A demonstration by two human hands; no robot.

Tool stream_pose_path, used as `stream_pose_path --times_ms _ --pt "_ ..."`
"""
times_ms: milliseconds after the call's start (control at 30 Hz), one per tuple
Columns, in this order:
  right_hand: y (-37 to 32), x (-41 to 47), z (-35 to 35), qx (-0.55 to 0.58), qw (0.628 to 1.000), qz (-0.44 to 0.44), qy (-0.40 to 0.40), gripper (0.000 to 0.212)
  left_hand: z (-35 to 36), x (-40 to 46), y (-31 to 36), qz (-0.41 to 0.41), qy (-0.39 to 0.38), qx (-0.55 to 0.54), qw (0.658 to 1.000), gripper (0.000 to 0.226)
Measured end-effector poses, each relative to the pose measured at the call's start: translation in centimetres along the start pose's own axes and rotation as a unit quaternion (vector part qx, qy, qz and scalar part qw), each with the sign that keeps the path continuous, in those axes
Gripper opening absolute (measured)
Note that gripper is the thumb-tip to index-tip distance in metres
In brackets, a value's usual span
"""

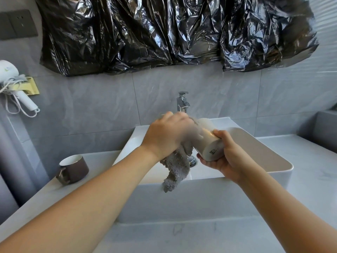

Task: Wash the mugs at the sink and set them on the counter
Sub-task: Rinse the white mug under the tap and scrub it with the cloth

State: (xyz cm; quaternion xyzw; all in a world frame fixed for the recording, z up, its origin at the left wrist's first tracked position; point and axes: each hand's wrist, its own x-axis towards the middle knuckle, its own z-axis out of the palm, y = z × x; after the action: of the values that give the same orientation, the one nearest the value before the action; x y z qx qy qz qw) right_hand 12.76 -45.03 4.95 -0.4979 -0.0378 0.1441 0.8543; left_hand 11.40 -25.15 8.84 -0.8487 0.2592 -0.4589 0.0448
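Now — right hand (226, 157) holds white mug (209, 143); left hand (169, 136) grips cloth (175, 168)

A white mug (207, 141) was held tilted on its side above the white sink (255, 145), base toward the camera and bearing a small black printed label. A grey cloth (175, 167) lay against its upper wall and hung down over the sink's front rim. A second mug (74, 168), brown outside and white inside, stood upright on the surface (300, 161) left of the sink, handle toward the camera.
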Motion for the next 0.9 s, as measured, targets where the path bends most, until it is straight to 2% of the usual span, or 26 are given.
stream_pose_path --times_ms 67,133,233,267,333,367,400,467,567,600,633,667,700,800,900 --pt "-0.1 -0.2 -0.1 0.025 1.0 -0.004 0.005 0.024 -0.4 -0.8 -0.3 -0.136 0.017 -0.022 0.99 0.034" --pt "-0.2 -0.3 -0.2 0.045 0.999 -0.012 0.005 0.022 -0.9 -1.5 -0.4 -0.261 -0.014 -0.095 0.961 0.024" --pt "0.1 -0.1 -0.2 0.015 1.0 -0.025 -0.003 0.026 -1.6 -1.8 0.7 -0.388 -0.073 -0.289 0.872 0.007" --pt "0.3 0.0 -0.2 0.002 0.999 -0.032 -0.004 0.029 -1.8 -1.7 1.1 -0.416 -0.078 -0.352 0.835 0.001" --pt "0.5 0.1 -0.2 -0.01 0.998 -0.053 -0.012 0.039 -2.3 -1.4 2.0 -0.459 -0.105 -0.447 0.76 0.013" --pt "0.6 0.0 -0.2 -0.013 0.998 -0.063 -0.02 0.043 -2.6 -1.2 2.3 -0.469 -0.122 -0.475 0.734 0.015" --pt "0.6 0.0 -0.2 -0.021 0.997 -0.074 -0.028 0.045 -2.8 -0.9 2.4 -0.474 -0.131 -0.49 0.72 0.011" --pt "0.7 -0.1 -0.5 -0.046 0.994 -0.094 -0.043 0.051 -3.0 -0.4 2.4 -0.499 -0.13 -0.513 0.686 0.017" --pt "0.9 -0.1 -0.8 -0.077 0.989 -0.107 -0.064 0.073 -3.3 0.0 2.4 -0.547 -0.147 -0.581 0.585 0.016" --pt "1.0 -0.1 -0.8 -0.083 0.988 -0.113 -0.068 0.077 -3.2 0.1 2.5 -0.549 -0.147 -0.597 0.566 0.019" --pt "1.1 -0.1 -0.8 -0.087 0.987 -0.118 -0.067 0.079 -3.3 0.2 2.7 -0.549 -0.142 -0.605 0.559 0.022" --pt "1.2 0.0 -0.7 -0.088 0.987 -0.121 -0.065 0.08 -3.1 0.4 2.9 -0.546 -0.127 -0.601 0.569 0.018" --pt "1.2 0.1 -0.7 -0.088 0.987 -0.121 -0.062 0.081 -3.2 0.6 3.2 -0.54 -0.113 -0.592 0.588 0.011" --pt "1.1 0.0 -0.6 -0.095 0.988 -0.11 -0.053 0.077 -3.1 1.1 3.9 -0.523 -0.074 -0.55 0.647 0.014" --pt "1.0 -0.3 -0.6 -0.08 0.989 -0.104 -0.066 0.082 -2.9 1.3 4.4 -0.513 -0.05 -0.54 0.665 0.021"
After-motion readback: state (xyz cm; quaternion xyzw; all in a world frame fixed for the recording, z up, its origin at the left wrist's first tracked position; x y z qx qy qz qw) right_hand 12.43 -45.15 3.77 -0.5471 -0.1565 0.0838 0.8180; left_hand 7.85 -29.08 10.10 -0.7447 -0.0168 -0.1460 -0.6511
